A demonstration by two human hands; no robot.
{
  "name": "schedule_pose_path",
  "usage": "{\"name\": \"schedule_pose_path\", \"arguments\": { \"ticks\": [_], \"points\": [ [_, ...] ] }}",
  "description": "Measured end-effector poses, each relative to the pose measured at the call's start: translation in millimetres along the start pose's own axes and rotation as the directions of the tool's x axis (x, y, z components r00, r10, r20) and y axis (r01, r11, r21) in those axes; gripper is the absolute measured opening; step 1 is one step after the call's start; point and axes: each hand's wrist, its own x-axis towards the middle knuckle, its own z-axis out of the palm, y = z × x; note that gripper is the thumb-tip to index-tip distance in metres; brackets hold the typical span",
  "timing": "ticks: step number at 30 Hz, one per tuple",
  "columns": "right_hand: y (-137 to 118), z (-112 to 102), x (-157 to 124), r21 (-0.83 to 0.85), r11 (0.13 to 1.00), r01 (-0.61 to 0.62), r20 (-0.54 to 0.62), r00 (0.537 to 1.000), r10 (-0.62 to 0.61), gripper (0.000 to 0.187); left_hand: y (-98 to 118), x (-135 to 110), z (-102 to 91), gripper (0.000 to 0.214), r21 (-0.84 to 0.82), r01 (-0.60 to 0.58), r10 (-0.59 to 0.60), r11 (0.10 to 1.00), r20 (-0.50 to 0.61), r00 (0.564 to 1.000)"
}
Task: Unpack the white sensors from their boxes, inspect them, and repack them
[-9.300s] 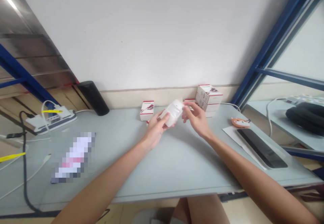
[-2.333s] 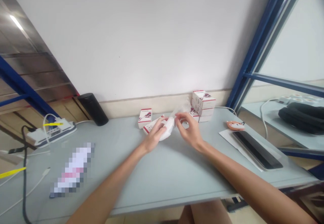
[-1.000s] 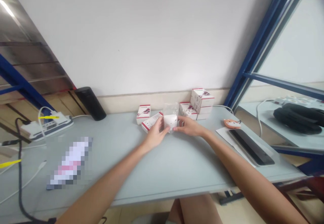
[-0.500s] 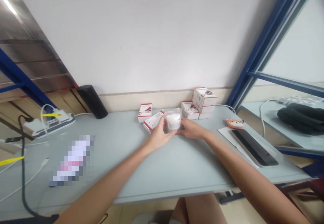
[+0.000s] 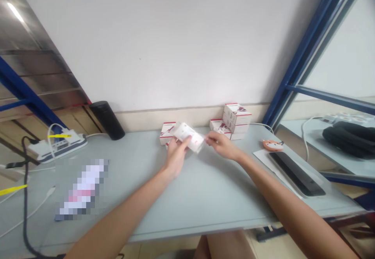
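Note:
A white object in a clear plastic bag (image 5: 191,137) is tilted above the table, its exact kind blurred. My left hand (image 5: 176,153) is closed around its left and lower side, thumb across the front. At the bag's right end, my right hand (image 5: 221,143) is closed in a pinch at the edge of the plastic; the fingertips are too blurred to show the grip clearly. Behind my left hand stands a small white-and-red box (image 5: 167,131). Another box lying beside it is mostly hidden by the hand and the bag.
Several white-and-red boxes (image 5: 236,117) are stacked against the wall. On the right lie a phone (image 5: 296,173), white paper (image 5: 265,159) and an orange object (image 5: 272,145). A black cylinder (image 5: 108,120), a power strip (image 5: 63,148) with cables and a pixelated item (image 5: 83,188) occupy the left.
The bagged white object has turned from upright to tilted and shifted slightly left. My right hand has moved off its side to a pinch at its right end.

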Motion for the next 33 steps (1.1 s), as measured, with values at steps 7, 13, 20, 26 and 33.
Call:
{"name": "schedule_pose_path", "arguments": {
  "ticks": [7, 13, 20, 26, 33],
  "points": [
    [-24.0, 2.7, -3.6, 0.614, 0.763, -0.2, 0.024, 0.972, 0.235, 0.054, 15.4, 2.2, 2.1, 0.047, -0.21, 0.112, -0.115, 0.971, 0.0, 0.993],
    [-22.4, 29.6, -3.9, 0.661, 0.725, -0.194, -0.036, 0.957, 0.289, 0.051, 7.5, 4.0, -0.4, 0.058, -0.024, 0.019, -0.018, 1.0, 0.047, 0.999],
    [-12.2, 12.2, 3.8, 0.849, 0.512, -0.131, -0.117, 0.898, 0.425, 0.029, 1.9, 16.3, -18.7, 0.106, 0.413, -0.325, 0.273, 0.851, 0.18, 0.945],
    [-16.8, -6.8, 2.1, 0.856, 0.494, -0.152, -0.037, 0.936, 0.351, 0.031, 16.0, 14.5, -32.7, 0.056, 0.728, -0.647, 0.337, 0.228, 0.564, 0.754],
    [-19.0, -4.1, 2.7, 0.458, 0.888, -0.034, -0.329, 0.922, 0.205, 0.046, 21.2, 5.8, -25.5, 0.045, 0.722, -0.559, 0.365, 0.407, 0.432, 0.825]
  ]
}}
